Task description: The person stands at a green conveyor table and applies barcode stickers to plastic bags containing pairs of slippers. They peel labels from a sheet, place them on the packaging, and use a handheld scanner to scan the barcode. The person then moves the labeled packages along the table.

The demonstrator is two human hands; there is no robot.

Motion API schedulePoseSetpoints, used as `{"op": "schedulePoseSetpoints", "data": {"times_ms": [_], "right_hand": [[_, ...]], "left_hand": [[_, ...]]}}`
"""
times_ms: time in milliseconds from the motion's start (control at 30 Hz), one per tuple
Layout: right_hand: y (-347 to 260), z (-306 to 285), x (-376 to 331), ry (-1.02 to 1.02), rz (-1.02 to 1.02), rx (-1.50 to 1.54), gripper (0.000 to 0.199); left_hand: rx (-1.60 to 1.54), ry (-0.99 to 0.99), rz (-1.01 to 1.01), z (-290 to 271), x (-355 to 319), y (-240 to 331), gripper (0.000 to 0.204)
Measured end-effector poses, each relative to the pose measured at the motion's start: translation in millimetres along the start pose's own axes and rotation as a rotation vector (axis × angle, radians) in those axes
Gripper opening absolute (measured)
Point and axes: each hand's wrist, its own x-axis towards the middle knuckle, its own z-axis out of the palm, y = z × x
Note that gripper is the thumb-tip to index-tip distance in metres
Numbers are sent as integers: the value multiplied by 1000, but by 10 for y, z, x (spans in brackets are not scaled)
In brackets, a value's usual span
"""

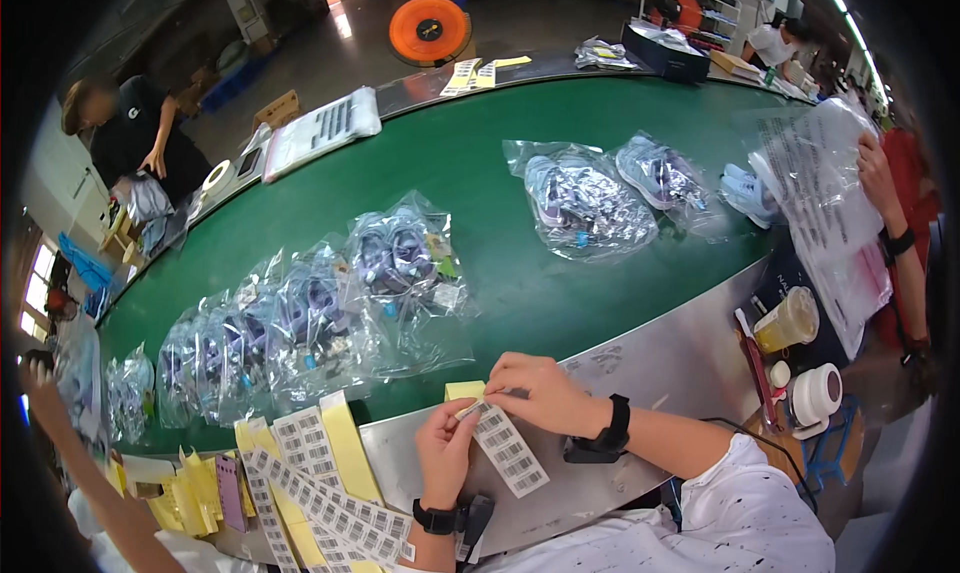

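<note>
Over the metal table edge, my left hand (447, 453) pinches the upper left edge of a short white sheet of barcode labels (513, 456). My right hand (535, 391) is closed at the sheet's top end, its fingertips pressed together; whether a single label is between them is too small to tell. A piece of yellow backing paper (463, 390) shows just behind the fingers. Left of my left hand, long strips of barcode labels (330, 503) fan out over the table edge, some on yellow backing.
Shoes in clear bags (310, 308) lie in a row on the green belt (490, 303), with more bagged shoes (580, 198) farther right. A drink cup (788, 323) and a white tape roll (815, 393) stand at right. Co-workers' arms (905, 263) reach in at both sides.
</note>
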Motion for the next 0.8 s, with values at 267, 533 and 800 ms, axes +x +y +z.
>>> {"op": "schedulePoseSetpoints", "data": {"times_ms": [267, 533, 800], "right_hand": [[-10, -61, 43, 56, -350, -384, 10], [-64, 114, 53, 56, -200, -395, 17], [-40, 309, -34, 26, -203, -462, 18]], "left_hand": [[-69, 54, -42, 100, 28, -7, 21], [190, -10, 14, -45, 31, -50, 26], [131, -17, 210, -185, -5, -204, 26]]}}
